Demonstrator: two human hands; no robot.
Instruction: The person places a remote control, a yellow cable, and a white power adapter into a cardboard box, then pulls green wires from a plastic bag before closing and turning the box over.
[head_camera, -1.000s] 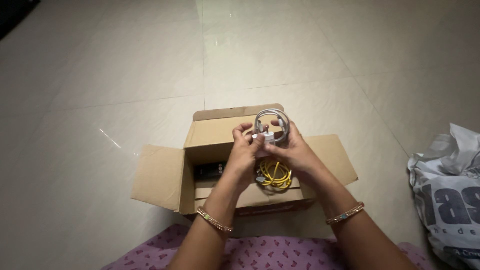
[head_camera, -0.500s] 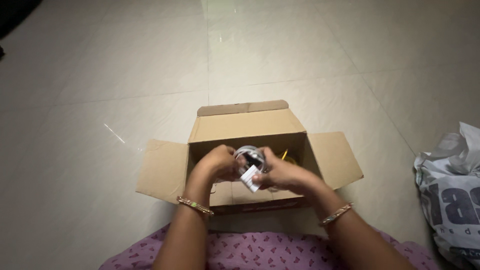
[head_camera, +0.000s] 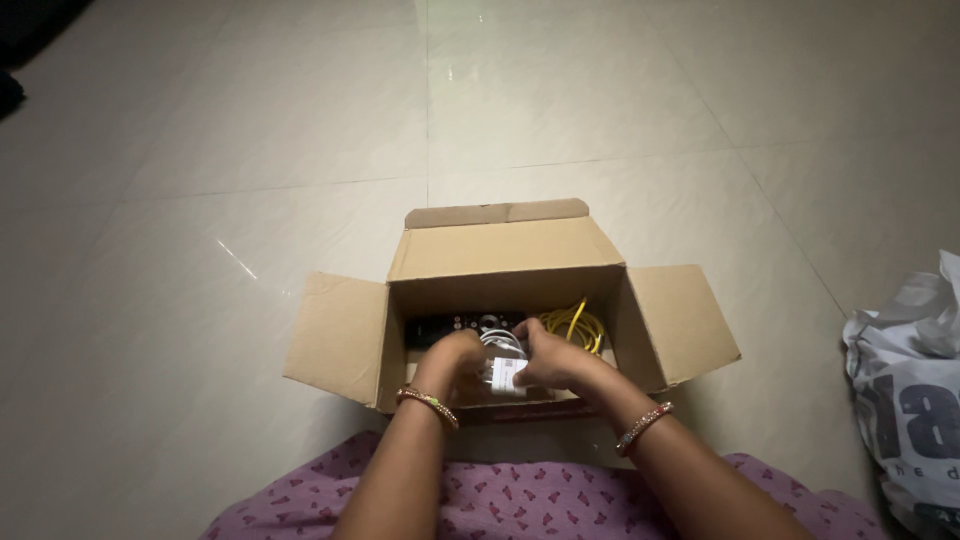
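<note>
An open cardboard box sits on the tiled floor in front of me, its flaps spread out. My left hand and my right hand are both down inside it, holding a white charger with its coiled white cable between them. A coiled yellow cable lies in the box to the right of my hands. A black remote-like device lies at the back of the box, partly hidden by my hands.
A white plastic bag with dark lettering lies on the floor at the right edge. Purple patterned cloth covers my lap at the bottom. Pale glossy tiles surround the box.
Both hands have come down from above the box into it, carrying the white charger and cable along. The yellow cable and the black device stayed in place.
</note>
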